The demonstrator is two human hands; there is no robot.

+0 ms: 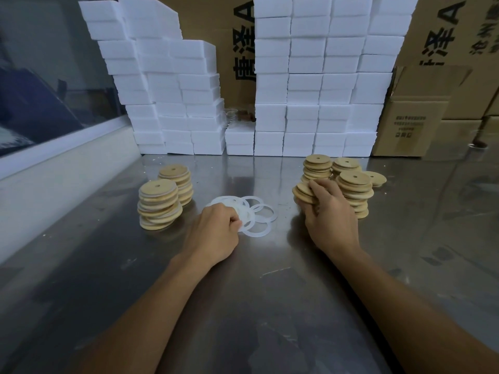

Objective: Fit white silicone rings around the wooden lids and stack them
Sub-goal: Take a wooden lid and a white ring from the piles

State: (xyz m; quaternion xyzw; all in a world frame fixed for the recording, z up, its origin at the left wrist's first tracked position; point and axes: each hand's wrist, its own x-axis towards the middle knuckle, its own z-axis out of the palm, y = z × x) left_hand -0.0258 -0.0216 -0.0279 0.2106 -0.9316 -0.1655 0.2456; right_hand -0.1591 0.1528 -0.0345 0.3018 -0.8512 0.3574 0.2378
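The right hand [328, 211] grips a few lids [303, 194], faces tilted up-left, beside the unringed stacks [353, 190]. Left of them, the left hand [216, 233] pinches a ring [244, 214] lying flat on the worktop [243, 306].

Round pale wooden lids [353, 194], each with a small centre hole, stand in leaning stacks at right. Two stacks of ringed lids [159, 203] stand at left. Between them, thin white silicone rings [256, 215] lie overlapping, flat.
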